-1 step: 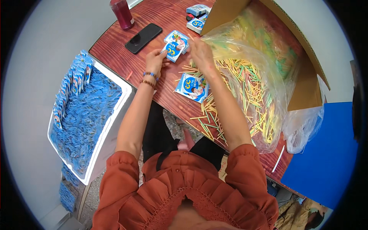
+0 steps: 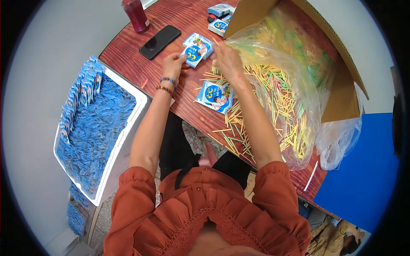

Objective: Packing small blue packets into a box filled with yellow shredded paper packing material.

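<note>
My left hand (image 2: 173,68) is closed on the near edge of a small blue-and-white packet (image 2: 193,56), thumb on top. This packet overlaps other packets (image 2: 200,40) of the same print lying just behind it. To the right, my right hand (image 2: 229,62) is closed, with the tip of a thin pale stick (image 2: 215,41) poking out between its fingers. Another blue-and-white packet (image 2: 215,97) lies flat below my hands, beside my right forearm. Many thin yellow, green and pink sticks (image 2: 277,98) spill from a clear plastic bag (image 2: 305,123) around that forearm.
A cardboard box (image 2: 341,102) holds the bag at the right. A phone (image 2: 160,42) and a red bottle (image 2: 136,16) stand far left; small packs (image 2: 218,27) sit at the back. At the left is a white-rimmed bin (image 2: 124,128) full of blue packets (image 2: 96,123).
My right hand has shifted slightly right, away from the packet. My left hand and its packet are almost unmoved.
</note>
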Demonstrator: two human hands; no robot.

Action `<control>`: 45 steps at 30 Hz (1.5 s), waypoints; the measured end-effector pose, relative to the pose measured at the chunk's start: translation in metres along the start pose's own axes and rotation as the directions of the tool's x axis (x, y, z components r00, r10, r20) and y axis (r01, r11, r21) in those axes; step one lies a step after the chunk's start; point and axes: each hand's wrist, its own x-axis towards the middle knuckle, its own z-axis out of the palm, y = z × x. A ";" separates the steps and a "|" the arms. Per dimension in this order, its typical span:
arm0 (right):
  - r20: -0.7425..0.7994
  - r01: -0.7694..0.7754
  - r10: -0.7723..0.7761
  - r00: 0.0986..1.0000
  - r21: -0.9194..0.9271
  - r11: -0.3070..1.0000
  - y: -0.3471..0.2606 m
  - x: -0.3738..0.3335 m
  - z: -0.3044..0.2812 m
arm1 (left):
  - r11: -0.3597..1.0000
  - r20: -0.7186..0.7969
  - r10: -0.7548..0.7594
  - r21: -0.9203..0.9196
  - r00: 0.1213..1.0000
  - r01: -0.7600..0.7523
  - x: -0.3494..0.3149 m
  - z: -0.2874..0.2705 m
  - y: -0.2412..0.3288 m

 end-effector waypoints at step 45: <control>0.147 -0.143 0.060 0.987 0.656 0.741 0.032 -0.155 -0.051 | 0.944 0.296 0.187 -0.319 0.937 -0.087 -0.169 0.056 -0.007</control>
